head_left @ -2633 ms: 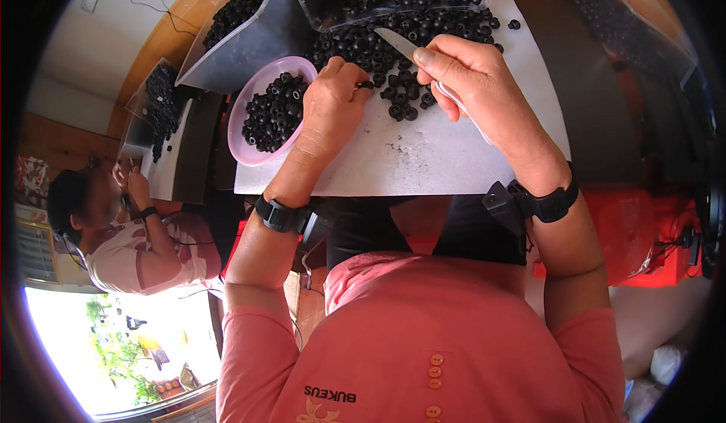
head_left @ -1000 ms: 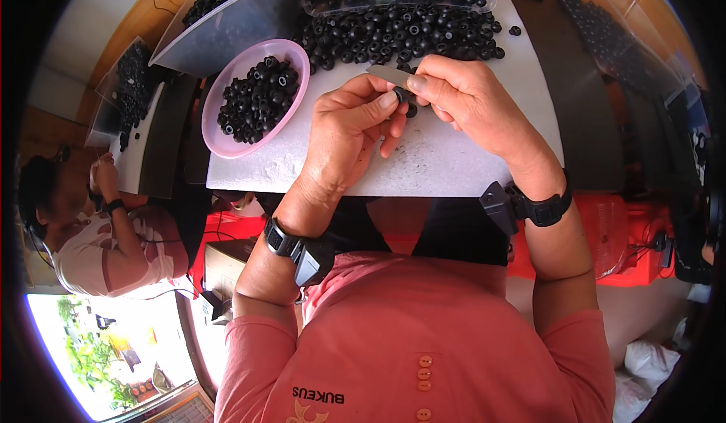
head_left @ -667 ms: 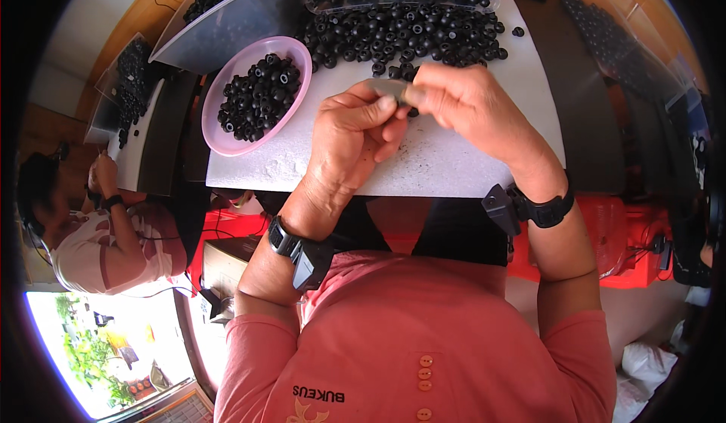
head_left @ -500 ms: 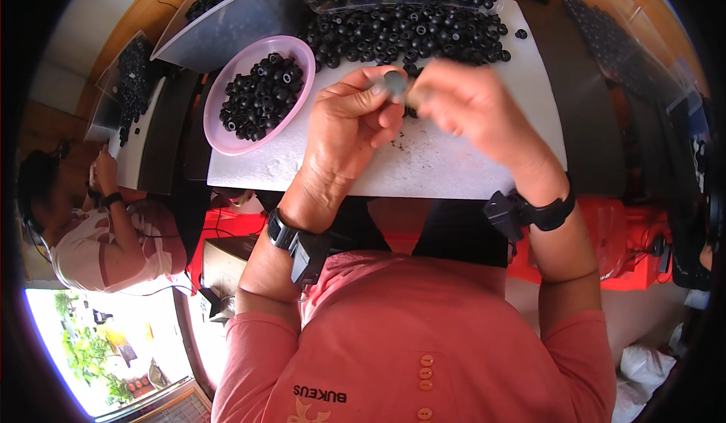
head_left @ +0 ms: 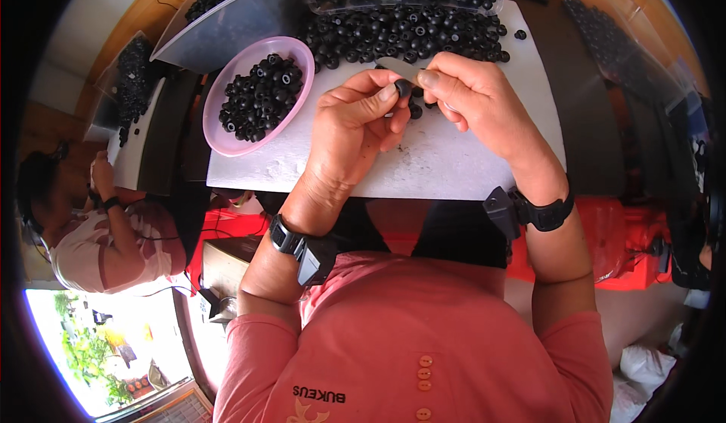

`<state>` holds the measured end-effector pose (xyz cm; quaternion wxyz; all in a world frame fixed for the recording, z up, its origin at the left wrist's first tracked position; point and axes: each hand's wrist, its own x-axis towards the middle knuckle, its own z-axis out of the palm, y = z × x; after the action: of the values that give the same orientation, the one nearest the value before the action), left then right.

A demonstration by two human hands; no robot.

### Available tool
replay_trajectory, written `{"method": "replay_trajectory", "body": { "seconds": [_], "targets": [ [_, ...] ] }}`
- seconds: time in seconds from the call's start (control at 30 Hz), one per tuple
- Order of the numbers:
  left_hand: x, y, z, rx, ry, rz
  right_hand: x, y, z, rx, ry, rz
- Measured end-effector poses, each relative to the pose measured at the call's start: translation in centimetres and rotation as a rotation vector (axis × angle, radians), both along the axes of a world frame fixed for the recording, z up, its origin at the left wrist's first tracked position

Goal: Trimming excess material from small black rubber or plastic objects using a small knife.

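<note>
Over the white board my left hand (head_left: 354, 113) pinches a small round black part (head_left: 403, 88) between thumb and fingers. My right hand (head_left: 478, 94) is closed on a small knife with a curved grey blade (head_left: 396, 67); most of its handle is hidden in the fingers. The blade points left, just above the black part; whether they touch I cannot tell. A few loose black parts (head_left: 415, 111) lie on the board under my hands. To the left, a pink bowl (head_left: 214, 127) holds many such parts. Beyond my hands lies a large heap of black parts (head_left: 408, 34).
A clear bin (head_left: 404, 7) lies at the far edge behind the heap, and a grey bin (head_left: 227, 39) stands behind the bowl. The white board (head_left: 454, 173) ends close to my body. At the left, another person (head_left: 113, 234) sits by a similar heap.
The blade, blurred and over the part before, now shows clearly above it. My right hand has slowed and rotated slightly; the black part in my left hand is now visible.
</note>
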<state>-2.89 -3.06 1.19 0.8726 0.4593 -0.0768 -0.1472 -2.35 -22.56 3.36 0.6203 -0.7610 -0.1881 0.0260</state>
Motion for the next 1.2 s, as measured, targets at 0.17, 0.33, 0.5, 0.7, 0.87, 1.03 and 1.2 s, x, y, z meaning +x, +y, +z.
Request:
{"method": "replay_trajectory", "body": {
  "seconds": [0.17, 0.33, 0.5, 0.7, 0.87, 1.03, 1.2],
  "targets": [
    [-0.6, 2.0, 2.2, 0.110, -0.120, 0.083, 0.0, -0.2, 0.3, 0.038, -0.034, -0.036],
    [-0.7, 2.1, 2.3, 0.170, -0.042, 0.071, -0.4, 0.4, 0.7, 0.048, -0.057, 0.015],
    [-0.9, 0.5, 1.4, 0.182, 0.002, 0.017, -0.2, 0.6, 0.4, 0.066, -0.030, 0.042],
    [-1.0, -0.4, 1.5, 0.159, -0.021, 0.053, 0.0, 0.5, 0.2, -0.018, -0.077, 0.003],
    [-1.1, -0.4, 1.1, 0.097, -0.027, 0.075, -0.3, 0.5, 0.8, 0.064, 0.081, 0.066],
    [-0.8, 0.1, 0.1, -0.011, -0.042, -0.002, 0.3, 0.6, 0.0, 0.099, 0.058, 0.120],
    [-0.4, 0.3, -0.2, -0.066, -0.047, -0.071, 0.2, 0.5, 0.2, 0.102, 0.032, 0.139]
  ]
}}
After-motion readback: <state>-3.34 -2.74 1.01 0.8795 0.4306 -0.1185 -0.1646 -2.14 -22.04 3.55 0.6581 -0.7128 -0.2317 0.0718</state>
